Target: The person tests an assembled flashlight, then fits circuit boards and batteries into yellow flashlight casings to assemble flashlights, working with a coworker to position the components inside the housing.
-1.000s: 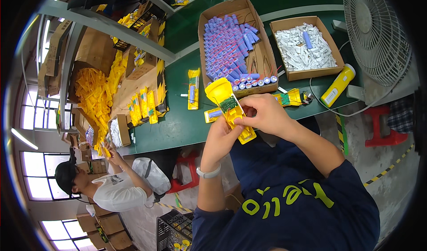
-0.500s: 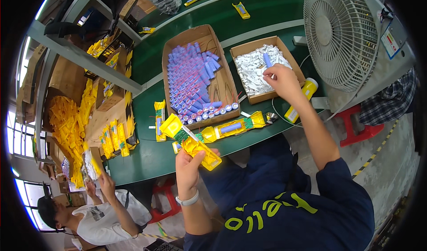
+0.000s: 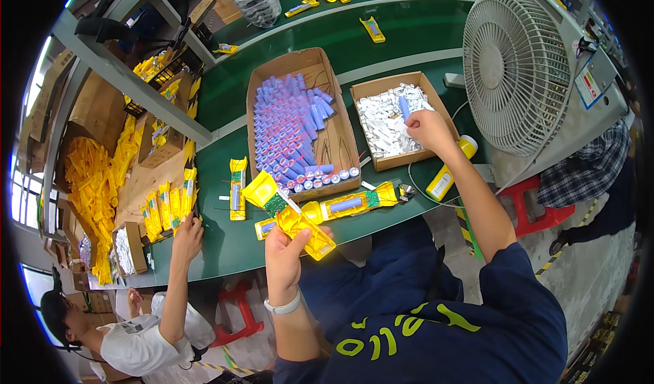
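In my left hand (image 3: 285, 258) is a yellow plastic casing (image 3: 308, 235) with a green circuit board at its upper part. The fingers are closed round its lower end, above the near edge of the bench. My right hand (image 3: 430, 133) is over a cardboard box (image 3: 390, 161) of small white parts (image 3: 381, 115). Its fingers are pinched together at the pile; whatever they grip is hidden. A blue cylindrical battery cell (image 3: 404, 107) lies on the white parts beside the fingertips. Below the boxes, another yellow casing (image 3: 381, 195) holds a blue cell and a green board.
A larger box (image 3: 349, 139) of blue cells with red wires stands left of the white parts. One yellow casing (image 3: 237, 193) lies farther left. A yellow bottle (image 3: 443, 183) and a fan (image 3: 518, 71) are at right. At left a co-worker's hand (image 3: 187, 237) touches yellow casings.
My view has shifted slightly. Both my hands keep nearly the same places. The co-worker's hand has moved from a raised yellow piece to the row of casings on the bench.
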The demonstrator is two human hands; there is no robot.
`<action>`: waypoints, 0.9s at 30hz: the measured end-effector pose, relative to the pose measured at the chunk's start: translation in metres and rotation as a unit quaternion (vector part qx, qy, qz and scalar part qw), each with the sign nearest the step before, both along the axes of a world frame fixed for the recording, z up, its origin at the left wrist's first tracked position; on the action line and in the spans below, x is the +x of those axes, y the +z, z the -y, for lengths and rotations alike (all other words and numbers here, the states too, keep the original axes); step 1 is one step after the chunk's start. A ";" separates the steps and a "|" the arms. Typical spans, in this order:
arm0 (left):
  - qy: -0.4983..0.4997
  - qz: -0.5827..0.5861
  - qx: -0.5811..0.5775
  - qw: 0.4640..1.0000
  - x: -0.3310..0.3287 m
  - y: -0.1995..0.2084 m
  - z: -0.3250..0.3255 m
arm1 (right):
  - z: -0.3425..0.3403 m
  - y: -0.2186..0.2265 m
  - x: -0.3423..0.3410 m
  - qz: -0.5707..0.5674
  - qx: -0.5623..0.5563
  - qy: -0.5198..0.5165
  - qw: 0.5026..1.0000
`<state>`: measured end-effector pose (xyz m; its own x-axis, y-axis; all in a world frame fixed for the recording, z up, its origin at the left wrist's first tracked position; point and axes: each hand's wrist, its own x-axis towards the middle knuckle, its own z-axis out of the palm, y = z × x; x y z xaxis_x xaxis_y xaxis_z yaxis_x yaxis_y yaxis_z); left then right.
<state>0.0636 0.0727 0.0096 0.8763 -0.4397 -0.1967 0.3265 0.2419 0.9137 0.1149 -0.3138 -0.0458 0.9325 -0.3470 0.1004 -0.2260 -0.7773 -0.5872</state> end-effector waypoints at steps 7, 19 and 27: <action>0.008 0.001 0.000 1.000 0.001 -0.003 0.001 | -0.004 0.001 0.009 0.066 -0.096 0.081 0.990; 0.025 -0.001 -0.007 1.000 0.000 -0.007 -0.004 | -0.011 0.008 0.016 -0.047 -0.122 0.219 0.967; 0.033 -0.010 -0.009 0.999 0.001 -0.007 -0.002 | -0.021 0.013 0.024 -0.055 -0.093 0.213 0.971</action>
<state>0.0644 0.0752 0.0025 0.8994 -0.3852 -0.2066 0.3269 0.2791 0.9029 0.1392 -0.2928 -0.0333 0.9960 0.0874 0.0161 0.0861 -0.9042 -0.4183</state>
